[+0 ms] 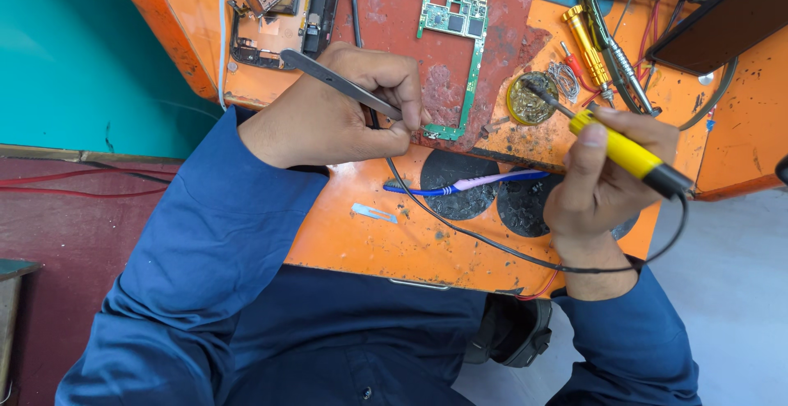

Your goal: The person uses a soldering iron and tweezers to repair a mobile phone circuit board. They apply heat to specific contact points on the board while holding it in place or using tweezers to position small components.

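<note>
My left hand (345, 106) grips grey metal tweezers (328, 80), their tips down at the lower end of a green L-shaped circuit board (472, 69) lying on a red mat (394, 12). My right hand (603, 176) holds a yellow-handled soldering iron (628, 153). Its dark tip rests in a small round tin of brownish flux or tip cleaner (529, 102). The iron's black cable (492, 242) loops across the orange bench toward my left hand.
A purple and blue toothbrush (468, 184) and a small blade (373, 213) lie on the orange bench (369, 242). A yellow screwdriver (584, 36), other tools, a coil of solder wire (563, 77), an opened phone frame (275, 4) and a dark screen panel (722, 20) sit at the back.
</note>
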